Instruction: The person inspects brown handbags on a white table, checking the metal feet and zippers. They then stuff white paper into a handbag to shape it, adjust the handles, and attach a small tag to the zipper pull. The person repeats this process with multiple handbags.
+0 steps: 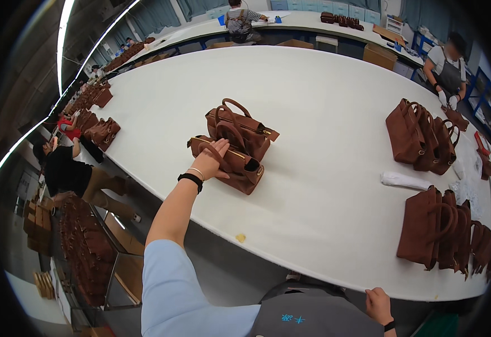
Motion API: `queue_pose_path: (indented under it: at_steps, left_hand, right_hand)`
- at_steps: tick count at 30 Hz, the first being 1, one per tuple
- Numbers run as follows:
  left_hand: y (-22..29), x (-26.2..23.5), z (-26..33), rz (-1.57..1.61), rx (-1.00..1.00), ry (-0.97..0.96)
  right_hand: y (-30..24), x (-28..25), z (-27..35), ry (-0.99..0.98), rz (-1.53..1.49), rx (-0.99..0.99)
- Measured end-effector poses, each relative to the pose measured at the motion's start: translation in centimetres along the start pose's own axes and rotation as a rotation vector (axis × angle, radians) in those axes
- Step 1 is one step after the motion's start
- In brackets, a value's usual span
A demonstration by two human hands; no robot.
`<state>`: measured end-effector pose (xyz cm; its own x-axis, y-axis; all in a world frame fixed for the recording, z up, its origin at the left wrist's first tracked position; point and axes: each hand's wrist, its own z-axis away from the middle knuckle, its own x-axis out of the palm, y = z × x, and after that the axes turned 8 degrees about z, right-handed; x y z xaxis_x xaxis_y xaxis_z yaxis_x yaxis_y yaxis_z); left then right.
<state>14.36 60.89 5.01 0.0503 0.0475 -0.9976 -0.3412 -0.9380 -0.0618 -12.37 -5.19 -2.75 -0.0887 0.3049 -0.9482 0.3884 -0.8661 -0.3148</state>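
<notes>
Two brown leather handbags with arched handles and gold zips stand close together on the white table. My left hand grips the top of the nearer handbag, its fingers over the zip side and its thumb on the near face. Behind it, touching or almost so, stands the second handbag; its handles rise above both. Low at the table's near edge is my right hand, its fingers curled in and nothing visible in them.
Two rows of brown handbags stand at the right, with a white wrapped roll between them and clear plastic beside it. A co-worker in white gloves works at the far right. More bags line the left edge.
</notes>
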Motion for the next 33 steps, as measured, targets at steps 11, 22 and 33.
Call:
queue_pose_path:
  at_steps: [11, 22, 33]
  left_hand:
    - [-0.4, -1.1, -5.0, 0.059, 0.091, -0.377]
    - [6.9, -3.0, 0.1, 0.577, -0.244, -0.127]
    - [28.1, -4.7, 4.3, 2.258, -0.297, 0.43]
  right_hand:
    - [-3.3, -0.8, -0.5, 0.04, 0.02, 0.09]
    - [-1.6, -2.6, -1.3, -0.005, 0.009, -0.003]
    - [-3.1, -15.8, -9.4, 0.457, -0.199, -0.275]
